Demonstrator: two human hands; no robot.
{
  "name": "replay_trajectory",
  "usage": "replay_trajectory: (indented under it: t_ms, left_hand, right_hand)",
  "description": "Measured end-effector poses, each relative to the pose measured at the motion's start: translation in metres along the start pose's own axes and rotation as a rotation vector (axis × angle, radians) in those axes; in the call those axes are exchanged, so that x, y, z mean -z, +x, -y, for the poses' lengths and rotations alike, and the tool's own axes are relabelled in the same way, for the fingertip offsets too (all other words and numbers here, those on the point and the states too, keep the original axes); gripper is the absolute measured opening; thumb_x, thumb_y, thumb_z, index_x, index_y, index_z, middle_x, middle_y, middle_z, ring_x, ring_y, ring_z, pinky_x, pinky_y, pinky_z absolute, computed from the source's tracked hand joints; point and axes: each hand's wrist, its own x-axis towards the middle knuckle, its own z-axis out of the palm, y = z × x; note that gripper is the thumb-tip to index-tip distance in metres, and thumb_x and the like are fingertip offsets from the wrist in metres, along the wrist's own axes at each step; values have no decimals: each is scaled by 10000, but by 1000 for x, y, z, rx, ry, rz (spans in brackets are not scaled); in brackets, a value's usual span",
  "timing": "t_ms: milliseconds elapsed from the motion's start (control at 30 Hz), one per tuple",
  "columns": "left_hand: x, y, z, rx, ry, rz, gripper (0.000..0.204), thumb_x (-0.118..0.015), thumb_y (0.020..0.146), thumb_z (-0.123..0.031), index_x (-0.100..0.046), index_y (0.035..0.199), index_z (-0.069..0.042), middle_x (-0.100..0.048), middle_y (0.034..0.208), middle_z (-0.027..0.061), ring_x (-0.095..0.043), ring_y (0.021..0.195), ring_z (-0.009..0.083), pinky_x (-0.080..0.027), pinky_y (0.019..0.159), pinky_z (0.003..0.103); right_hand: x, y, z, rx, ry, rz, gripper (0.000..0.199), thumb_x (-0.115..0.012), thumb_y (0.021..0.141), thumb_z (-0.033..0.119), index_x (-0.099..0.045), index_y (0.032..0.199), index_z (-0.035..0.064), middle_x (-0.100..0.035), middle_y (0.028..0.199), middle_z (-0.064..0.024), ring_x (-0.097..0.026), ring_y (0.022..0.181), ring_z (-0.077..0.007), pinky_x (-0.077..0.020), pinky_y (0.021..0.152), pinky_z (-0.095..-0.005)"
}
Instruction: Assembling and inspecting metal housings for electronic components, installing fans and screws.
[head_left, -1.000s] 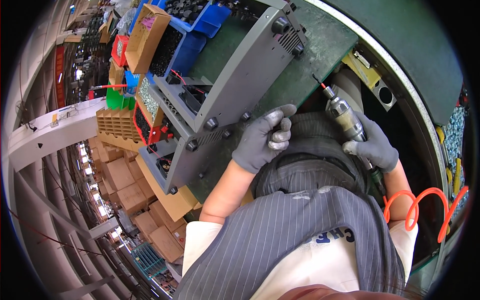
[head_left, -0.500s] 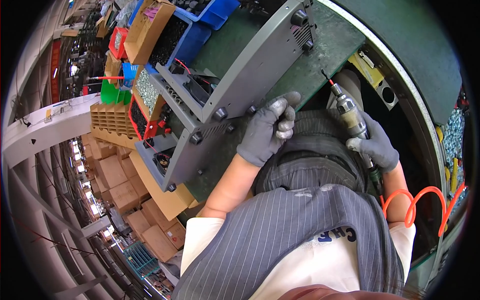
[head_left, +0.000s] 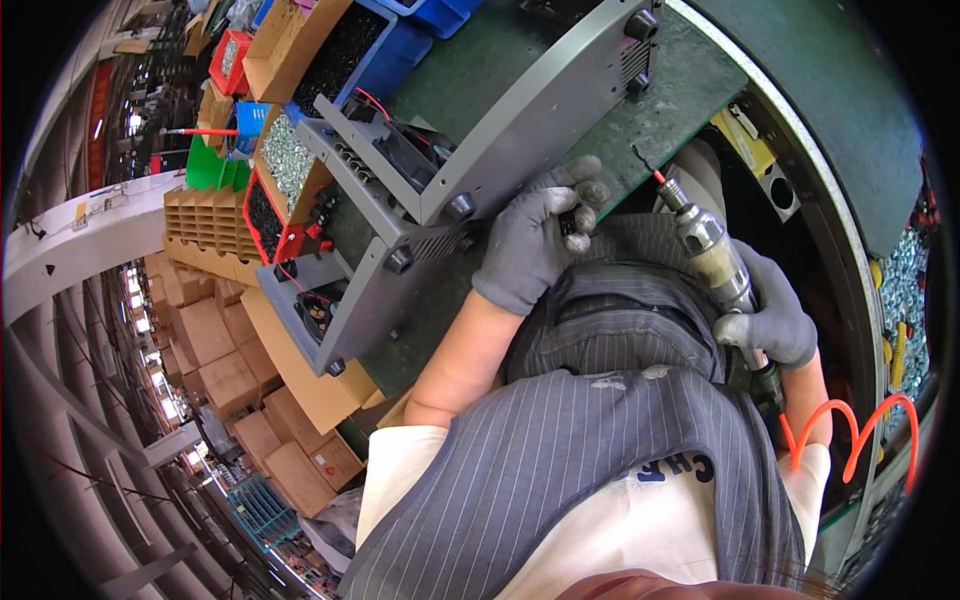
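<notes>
A grey metal equipment case with black round feet lies on its side on a green workbench. My left hand, in a grey glove, rests at the case's near edge and pinches a small black part between its fingers. My right hand, also gloved, grips a pneumatic screwdriver whose bit points up toward the bench edge, apart from the case. An orange coiled air hose trails from the tool's rear. A second grey case lies to the left.
Bins of screws and small parts, blue trays and a cardboard divider rack stand left of the cases. Stacked cardboard boxes sit below the bench. A curved green conveyor rim runs on the right.
The view has shifted, so the cases sit higher in the picture. My left hand stays at the case's edge, now curled on a small black part. The screwdriver has tilted slightly more upright.
</notes>
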Motion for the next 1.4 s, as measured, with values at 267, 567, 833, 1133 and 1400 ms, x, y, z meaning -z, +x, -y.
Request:
replay_trajectory:
  t_ms: [267,567,833,1133,1400]
  left_hand:
    - [1,-6,5,-111,64,-44,273,-417,916,-93,-532,1159,-48,-606,933,127,-538,715,151,-432,534,233]
    - [-7,-9,4,-149,261,-92,334,-395,974,-288,-555,1105,-26,-618,841,69,-512,610,62,-407,491,184]
    - [-3,-10,1,-271,263,99,502,-358,975,-377,-478,591,-78,-388,500,18,-357,439,104,-279,424,232]
    - [-12,-11,3,-180,219,163,526,-340,989,-311,-388,500,-124,-333,414,28,-329,414,146,-283,410,274]
    - [-24,-7,-16,-18,438,133,533,-352,972,-268,-385,459,-127,-359,410,32,-325,410,152,-296,435,290]
  right_hand:
    - [-12,2,5,-53,-6,54,842,-835,531,274,-490,1249,-1,-581,921,-33,-533,760,-102,-444,691,-234]
    - [-16,6,7,-69,-39,85,835,-832,535,278,-491,1246,2,-588,915,-39,-540,762,-104,-452,703,-242]
    - [-19,4,12,-40,-109,166,814,-822,539,284,-492,1227,-1,-608,895,-61,-573,752,-118,-473,703,-251]
    - [-16,6,4,29,-191,261,834,-820,550,346,-480,1233,9,-610,906,-86,-597,754,-169,-493,727,-289]
    - [-6,-1,18,-88,-191,286,816,-816,554,325,-484,1233,18,-618,899,-97,-611,762,-177,-497,733,-292]
